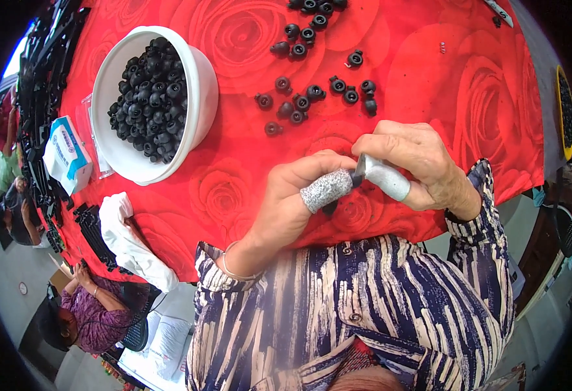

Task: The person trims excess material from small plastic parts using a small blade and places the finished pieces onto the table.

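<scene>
My left hand is closed in a pinch, a grey speckled knit sleeve on its thumb. Between its fingers is a small black part, mostly hidden. Close against it, my right hand pinches a small dark, blade-like piece; a pale finger sleeve covers its thumb. The fingertips almost meet over the red tablecloth. Just beyond the hands lie several loose round black parts with openings in their tops.
A white bowl heaped with similar black parts stands at the left. Beside it are a blue-and-white box, a white cloth and rows of black strips. A yellow-rimmed container is far right. Another person sits at lower left.
</scene>
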Demonstrator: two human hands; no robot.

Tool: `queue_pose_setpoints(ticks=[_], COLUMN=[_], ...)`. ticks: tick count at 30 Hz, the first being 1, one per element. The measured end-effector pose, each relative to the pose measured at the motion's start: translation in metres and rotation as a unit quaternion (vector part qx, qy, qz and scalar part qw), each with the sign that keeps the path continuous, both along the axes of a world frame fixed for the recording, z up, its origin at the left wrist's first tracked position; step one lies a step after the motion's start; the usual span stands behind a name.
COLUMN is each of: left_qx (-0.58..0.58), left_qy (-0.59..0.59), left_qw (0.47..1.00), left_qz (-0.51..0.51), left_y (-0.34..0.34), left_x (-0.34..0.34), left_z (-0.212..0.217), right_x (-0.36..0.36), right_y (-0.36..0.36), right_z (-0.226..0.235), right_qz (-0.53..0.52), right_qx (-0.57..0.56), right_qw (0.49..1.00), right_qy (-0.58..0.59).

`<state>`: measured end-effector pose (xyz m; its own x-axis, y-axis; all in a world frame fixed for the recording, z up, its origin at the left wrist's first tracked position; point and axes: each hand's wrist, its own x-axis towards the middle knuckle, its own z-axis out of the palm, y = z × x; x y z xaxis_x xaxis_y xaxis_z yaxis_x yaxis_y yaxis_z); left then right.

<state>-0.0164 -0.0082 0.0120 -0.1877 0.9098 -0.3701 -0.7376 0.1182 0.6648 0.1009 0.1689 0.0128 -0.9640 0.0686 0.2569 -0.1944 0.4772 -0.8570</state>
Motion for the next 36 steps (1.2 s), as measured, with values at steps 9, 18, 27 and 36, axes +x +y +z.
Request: queue_pose_setpoints(ticks=[9,18,27,36], left_qx=[0.01,0.0,-0.004,-0.015], left_qy=[0.006,0.041,0.047,-0.04], left_qw=[1.0,0.999,0.999,0.999], left_qz=[0.003,0.003,0.021,0.017], left_y=[-0.001,0.0,0.001,0.0], left_x=[0.0,0.001,0.003,0.002], left_z=[-0.002,-0.001,0.001,0.0], right_x=[0.0,0.0,0.003,0.001], right_y=[-0.001,-0.002,0.002,-0.015], right_z=[0.003,0.002,0.005,-0.005], right_qz=[-0.005,-0.003,0.026,-0.066], right_qx=[-0.017,-0.026,-0.072,0.113], right_qw=[1.0,1.0,0.997,0.983], right_qy=[-0.007,-0.015,-0.02,0.128])
